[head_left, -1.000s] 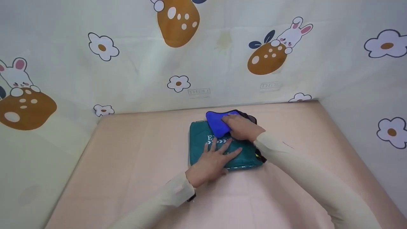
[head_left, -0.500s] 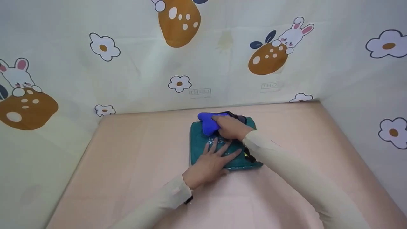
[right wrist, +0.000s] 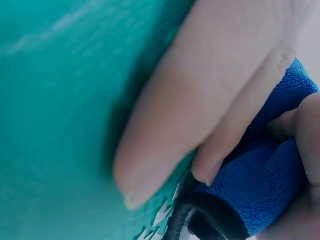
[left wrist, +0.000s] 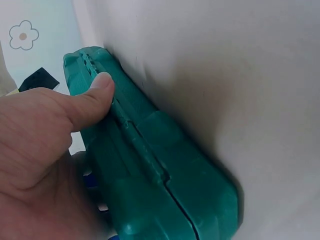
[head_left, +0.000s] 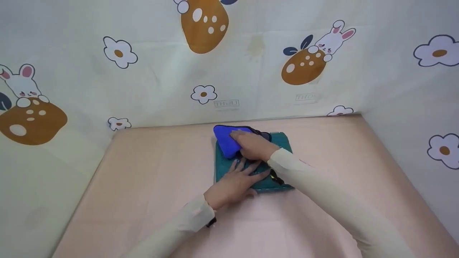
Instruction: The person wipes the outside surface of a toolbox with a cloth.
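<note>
A teal-green hard plastic case lies flat on the table in the head view. My left hand presses on its lid with fingers spread, while the thumb rests along the seamed front side in the left wrist view. Over the lid's upper left, my right hand holds a blue cloth with a dark edge. Fluffy blue cloth is bunched between fingers and thumb in the right wrist view, with two fingertips near the case's surface. White lettering on the lid is mostly covered by the hands.
Pale pink cloth covers the table. Behind and beside it hang light fabric walls printed with rabbits and flowers. A black strap end shows near my right cuff, above the case.
My right hand has slid the blue cloth leftward across the case's lid, uncovering the lid's upper right corner. My left hand stays on the case.
</note>
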`<action>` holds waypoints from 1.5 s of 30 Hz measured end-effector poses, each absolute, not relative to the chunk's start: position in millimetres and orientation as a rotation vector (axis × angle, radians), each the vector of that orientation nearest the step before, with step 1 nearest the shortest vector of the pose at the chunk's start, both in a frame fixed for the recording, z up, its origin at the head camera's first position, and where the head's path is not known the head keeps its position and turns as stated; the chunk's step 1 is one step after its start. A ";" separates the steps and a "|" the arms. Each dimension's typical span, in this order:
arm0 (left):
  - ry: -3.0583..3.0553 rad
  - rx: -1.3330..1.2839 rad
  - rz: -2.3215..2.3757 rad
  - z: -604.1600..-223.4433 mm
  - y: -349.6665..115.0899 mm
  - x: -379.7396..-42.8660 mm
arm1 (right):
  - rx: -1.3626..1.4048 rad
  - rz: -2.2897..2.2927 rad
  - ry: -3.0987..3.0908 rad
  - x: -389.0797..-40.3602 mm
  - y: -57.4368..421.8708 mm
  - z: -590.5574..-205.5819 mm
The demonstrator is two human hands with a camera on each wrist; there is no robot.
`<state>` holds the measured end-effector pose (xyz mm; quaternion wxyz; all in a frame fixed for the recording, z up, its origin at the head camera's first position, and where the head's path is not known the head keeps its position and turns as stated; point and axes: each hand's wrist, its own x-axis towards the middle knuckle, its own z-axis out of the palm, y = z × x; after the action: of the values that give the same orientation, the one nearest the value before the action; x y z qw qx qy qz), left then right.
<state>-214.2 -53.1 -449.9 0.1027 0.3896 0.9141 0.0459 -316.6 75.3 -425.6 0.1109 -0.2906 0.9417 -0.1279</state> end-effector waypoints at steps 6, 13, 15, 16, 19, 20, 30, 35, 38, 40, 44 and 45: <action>2.720 1.196 0.120 -452.3 -53.0 -223.2 | -0.851 -0.390 2.758 -319.4 78.0 -422.2; 2.726 1.192 0.173 -453.1 -49.4 -236.0 | -0.832 -0.397 2.760 -323.9 79.0 -421.5; 2.738 1.198 0.193 -454.0 -48.5 -240.3 | -0.830 -0.395 2.758 -325.2 78.4 -422.2; 2.745 1.207 0.202 -454.7 -48.1 -242.4 | -0.828 -0.391 2.757 -325.8 78.2 -422.8; 2.763 1.243 0.230 -458.0 -48.3 -247.2 | -0.820 -0.390 2.749 -327.7 77.7 -425.3; 2.763 1.254 0.244 -459.0 -48.9 -248.2 | -0.817 -0.393 2.746 -328.1 77.5 -426.2; 2.698 1.185 0.374 -456.0 -73.8 -251.4 | -0.895 -0.432 2.759 -328.6 82.0 -433.3; 2.671 1.112 0.401 -455.1 -90.2 -253.0 | -0.947 -0.395 2.777 -328.4 94.6 -435.5; 2.664 1.047 0.426 -456.0 -97.6 -255.5 | -0.955 -0.379 2.787 -327.8 102.6 -437.9; 2.670 1.005 0.454 -456.7 -101.8 -256.6 | -0.973 -0.371 2.794 -327.2 107.1 -439.6; 2.682 0.910 0.536 -458.0 -108.3 -257.5 | -1.000 -0.361 2.798 -326.8 113.8 -443.4; 2.683 0.893 0.557 -458.3 -109.8 -257.7 | -1.008 -0.358 2.798 -326.6 115.3 -444.2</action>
<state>-257.7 -109.8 -458.3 0.1296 0.3071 0.9231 0.1917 -326.6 115.3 -444.2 0.0731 -0.3356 0.9316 -0.1192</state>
